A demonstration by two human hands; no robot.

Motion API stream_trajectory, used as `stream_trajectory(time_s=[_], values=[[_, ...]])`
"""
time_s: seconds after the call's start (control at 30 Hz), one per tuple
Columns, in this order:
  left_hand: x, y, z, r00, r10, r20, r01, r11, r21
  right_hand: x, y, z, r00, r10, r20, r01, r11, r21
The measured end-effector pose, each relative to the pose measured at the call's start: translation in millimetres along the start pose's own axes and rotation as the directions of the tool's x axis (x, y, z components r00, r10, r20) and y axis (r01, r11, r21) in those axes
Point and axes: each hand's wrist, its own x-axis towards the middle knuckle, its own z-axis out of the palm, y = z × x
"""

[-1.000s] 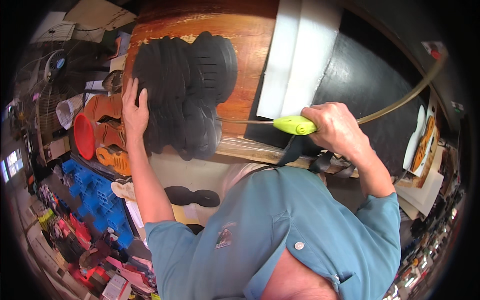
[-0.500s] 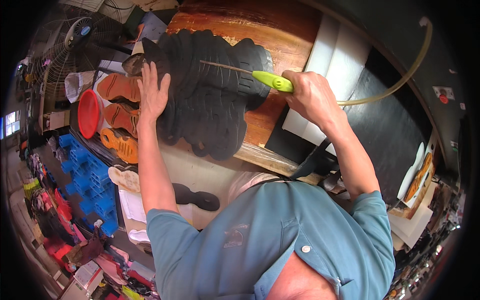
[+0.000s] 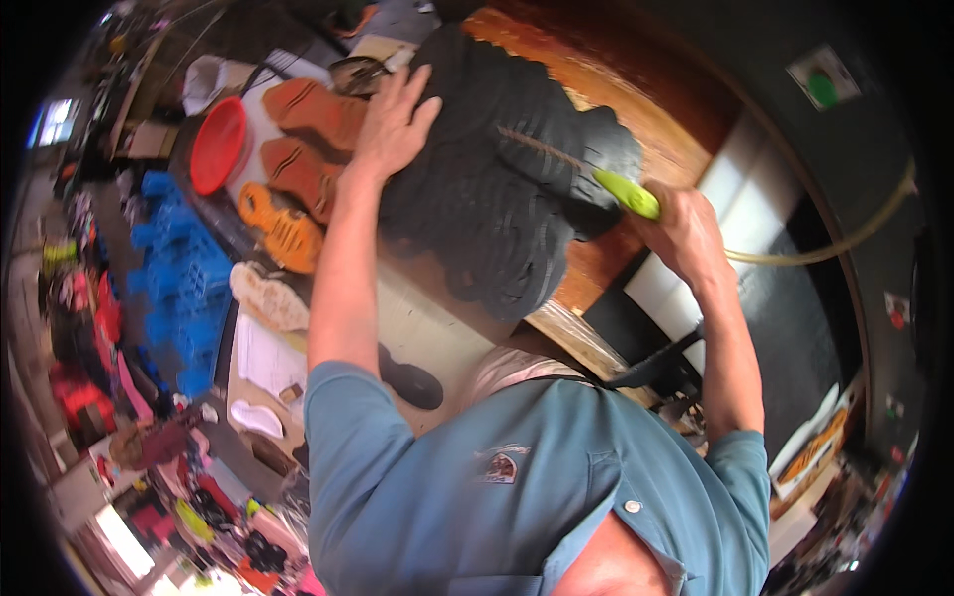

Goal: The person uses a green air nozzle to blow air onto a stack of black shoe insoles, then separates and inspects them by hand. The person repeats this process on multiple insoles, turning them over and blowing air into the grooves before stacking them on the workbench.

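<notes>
My right hand (image 3: 681, 226) is wrapped round a lime-green air blow gun (image 3: 626, 193). Its long thin metal nozzle (image 3: 545, 145) points left across overlapping rows of black shoe soles (image 3: 467, 189), and a yellowish hose (image 3: 810, 255) trails from behind my grip. At the left edge of the soles, my left hand (image 3: 393, 129) is spread flat with nothing held in it. Whether its palm presses on the soles or hovers just over them, I cannot tell. Orange-brown soles (image 3: 308, 169) lie left of this hand.
A wooden table (image 3: 686, 129) lies under the black soles. To the left are a red bowl (image 3: 219, 146), an orange sole (image 3: 278, 228), a cream sole (image 3: 268, 296) and blue plastic pallets (image 3: 184, 288). White sheets (image 3: 750, 184) lie on the right. A dark sole (image 3: 409, 380) sits near my body.
The whole view has turned, so the table and soles appear farther right. My right hand still grips the blow gun over the soles; my left hand stays spread at their left edge.
</notes>
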Motion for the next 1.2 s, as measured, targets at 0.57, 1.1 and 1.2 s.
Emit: stream_trajectory(time_s=[0.57,1.1,1.2], values=[[-7.2,31.4,-1.0,0.990,-0.006,0.143,-0.022,0.981,0.192,-36.8,24.1,-14.4,0.976,-0.063,0.211,0.074,0.996,-0.045],[-13.7,42.4,-4.2,0.994,0.004,0.113,-0.012,0.997,0.073,-69.8,38.2,-26.1,0.999,0.034,0.023,-0.033,0.998,-0.061],[-13.5,45.4,-5.4,0.992,-0.012,0.129,-0.002,0.995,0.101,-74.1,42.4,-25.0,0.967,-0.098,0.235,0.107,0.994,-0.026]])
